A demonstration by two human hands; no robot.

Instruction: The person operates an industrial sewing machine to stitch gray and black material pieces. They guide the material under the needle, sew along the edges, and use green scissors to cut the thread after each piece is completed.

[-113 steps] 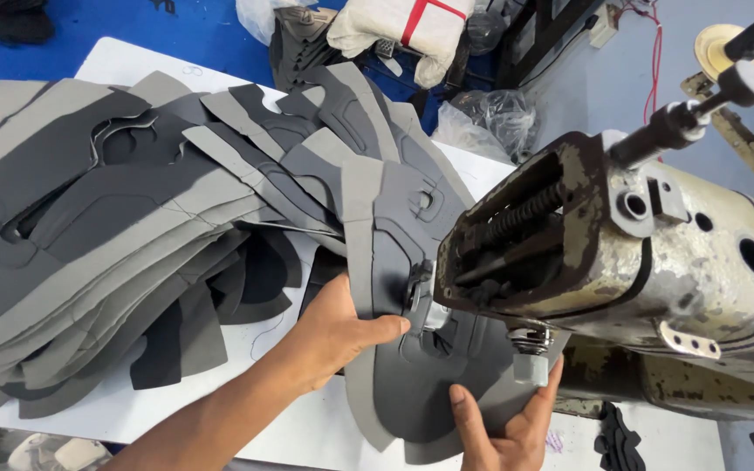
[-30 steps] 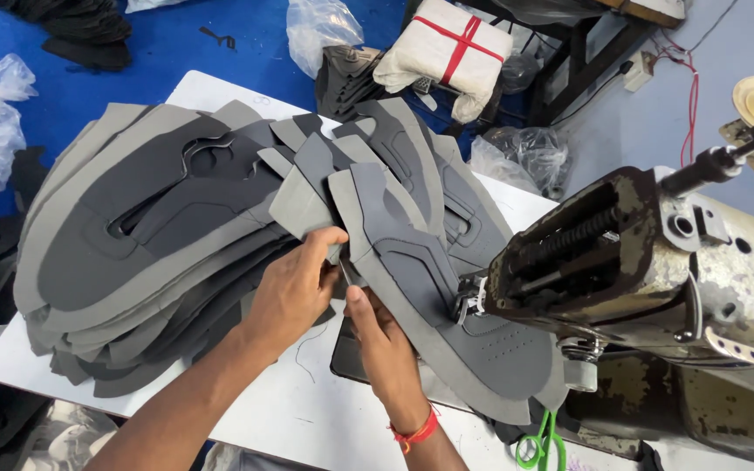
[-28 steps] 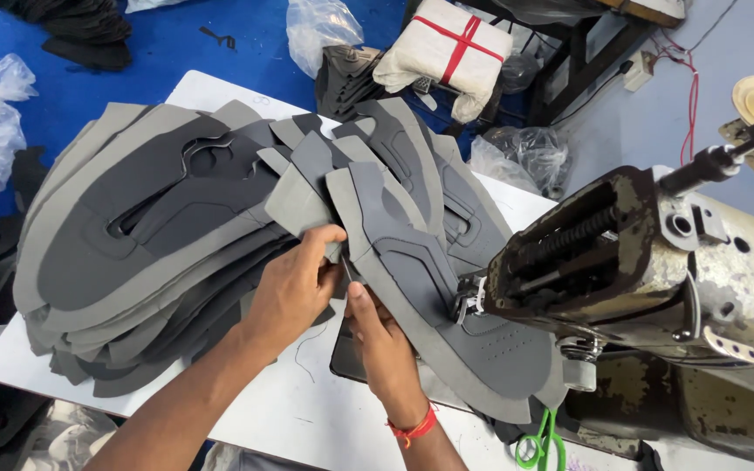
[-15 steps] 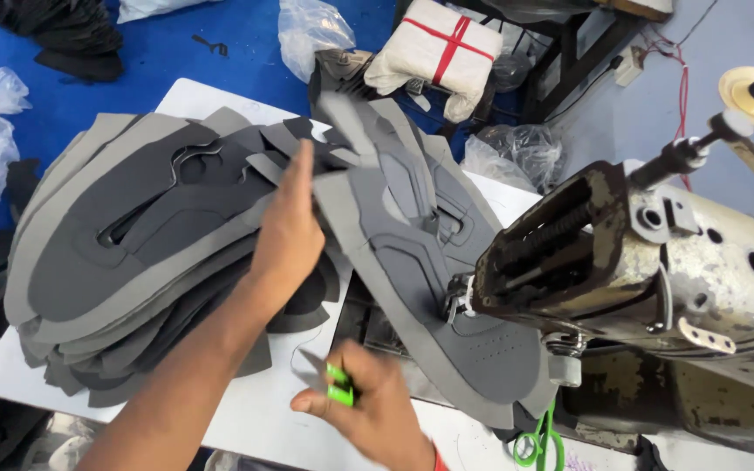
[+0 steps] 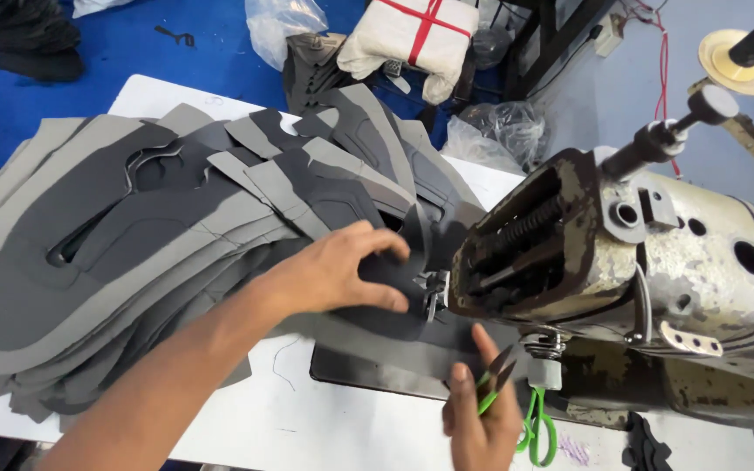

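Note:
My left hand [image 5: 338,272] lies flat, fingers spread, on a dark grey shoe-upper piece [image 5: 394,301] that lies under the needle [image 5: 432,296] of an old metal sewing machine [image 5: 639,262]. My right hand [image 5: 480,419] is near the table's front edge, closed around small green-handled thread snips [image 5: 492,384], their blades pointing up toward the machine head. To the left, a large fanned stack of grey cut pieces [image 5: 115,262] covers the white table [image 5: 307,427].
A second pair of green scissors [image 5: 538,432] hangs at the machine's front. Behind the table, on the blue floor [image 5: 115,44], sit clear plastic bags [image 5: 285,26] and a white bundle tied with red tape [image 5: 412,35]. Thread spools [image 5: 739,61] stand at far right.
Both hands left the stack. My left hand has slid a grey piece under the machine's needle. My right hand picked up the green snips and brought them toward the machine head.

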